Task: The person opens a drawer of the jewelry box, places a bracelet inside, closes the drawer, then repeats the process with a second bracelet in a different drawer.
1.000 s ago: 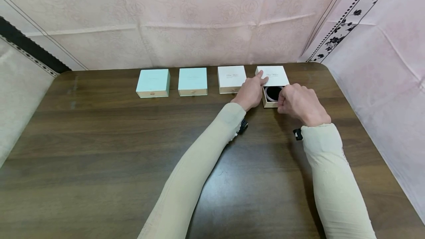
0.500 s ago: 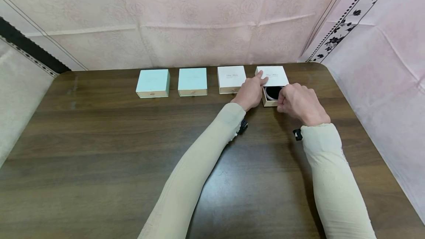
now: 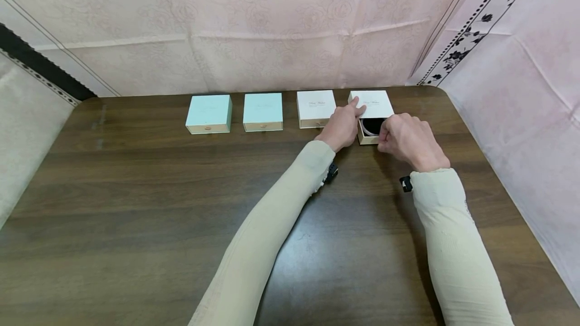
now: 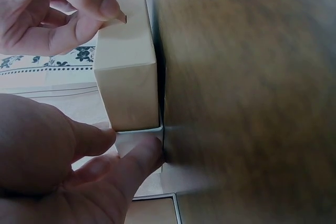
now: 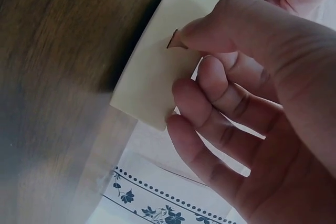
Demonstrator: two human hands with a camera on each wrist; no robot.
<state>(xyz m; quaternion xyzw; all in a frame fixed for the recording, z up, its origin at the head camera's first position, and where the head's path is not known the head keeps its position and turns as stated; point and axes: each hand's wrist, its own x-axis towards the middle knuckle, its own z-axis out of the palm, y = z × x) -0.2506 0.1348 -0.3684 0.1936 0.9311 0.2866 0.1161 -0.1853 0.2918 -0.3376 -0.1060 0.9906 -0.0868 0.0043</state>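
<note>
The rightmost box, a white drawer box (image 3: pixel 375 107), has its cream drawer (image 3: pixel 368 140) pulled partway out. Inside lies something dark with a round pale rim (image 3: pixel 372 127), partly covered by the right hand. My right hand (image 3: pixel 410 140) pinches the small ribbon pull tab (image 5: pixel 176 40) on the drawer front (image 5: pixel 149 72) between thumb and index finger; its other fingers curl beside the front. My left hand (image 3: pixel 341 127) holds the white outer sleeve (image 4: pixel 139 141) at its left side, with one finger stretched over the top.
Left of it stands a second white box (image 3: pixel 314 104), partly behind the left hand. Two mint-green boxes (image 3: pixel 209 109) sit farther left in the same row. All stand along the back edge of the brown wooden table (image 3: pixel 136 190), against a pale patterned cloth (image 3: pixel 272 24).
The drawer has slid slightly inward, away from the person, along with the right hand. The left hand stays in place on the sleeve.
</note>
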